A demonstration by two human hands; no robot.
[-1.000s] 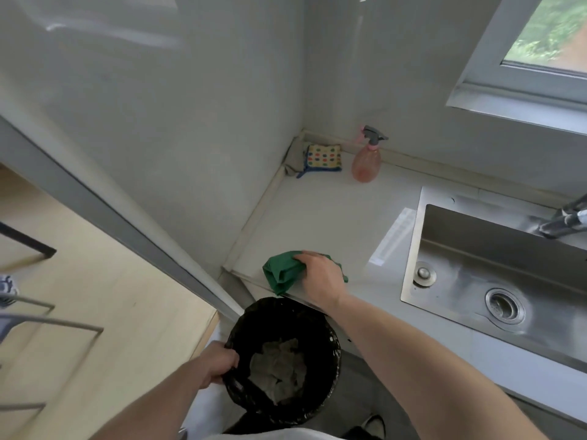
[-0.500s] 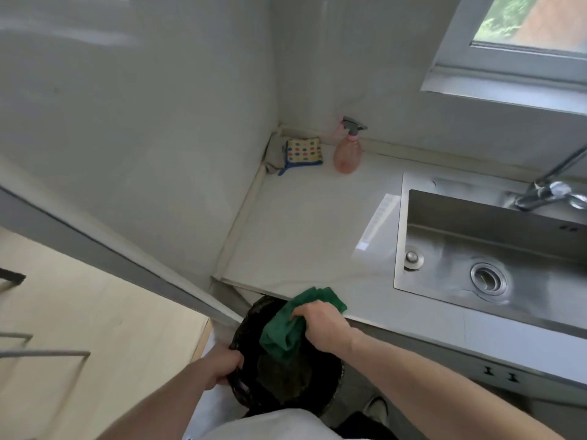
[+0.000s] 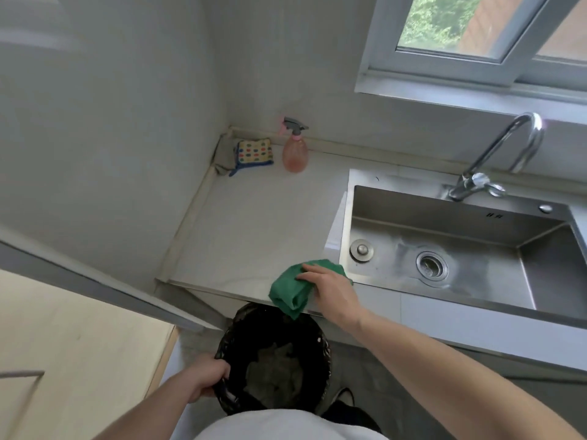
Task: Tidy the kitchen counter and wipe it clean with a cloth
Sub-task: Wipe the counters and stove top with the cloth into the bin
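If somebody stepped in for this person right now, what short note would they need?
Right hand holds the crumpled green cloth at the front edge of the pale stone counter, part hanging over the black-lined round bin.
Left hand grips the bin's rim below the counter edge.
Pink spray bottle and spotted sponge stand in the back corner.
Done: counter looks tidy.
Left: finish wiping, put the bin down.
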